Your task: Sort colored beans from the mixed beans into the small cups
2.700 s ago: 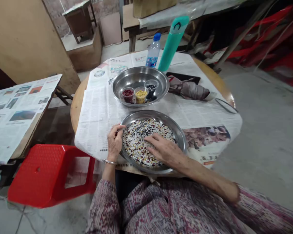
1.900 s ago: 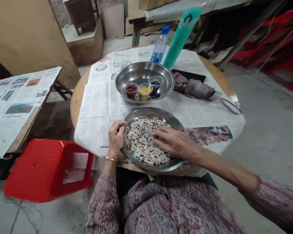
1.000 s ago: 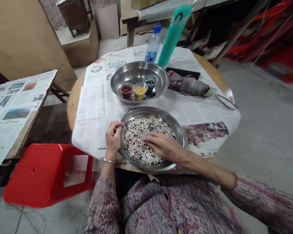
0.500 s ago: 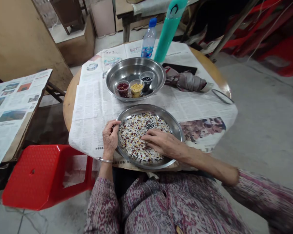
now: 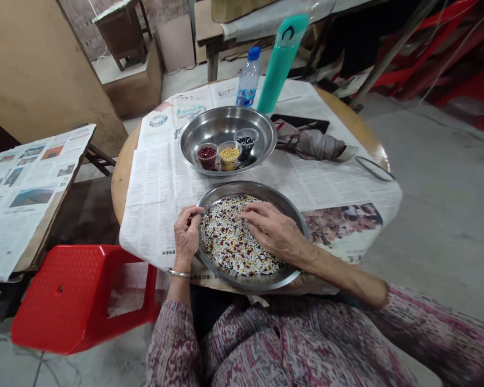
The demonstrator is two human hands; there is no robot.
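Note:
A shallow steel basin sits near the table's front edge, holding a mix of white grains with red, yellow and black beans. My left hand grips its left rim between thumb and fingers; a silver bangle circles that wrist. Over the right part of the mix is my right hand, its fingers bent and tips drawn together. What lies between those fingertips is too small to make out. Behind stands a larger steel basin with three clear cups: red beans, yellow beans and black beans.
Newspaper covers the round table. At its back stand a water bottle and a tall teal bottle. A folded grey umbrella lies right of the larger basin. A red stool is on the left.
My right hand has shifted slightly away from me over the mix, and its fingers have drawn closer together. My left hand stays on the rim. The camera view has tilted a little upward.

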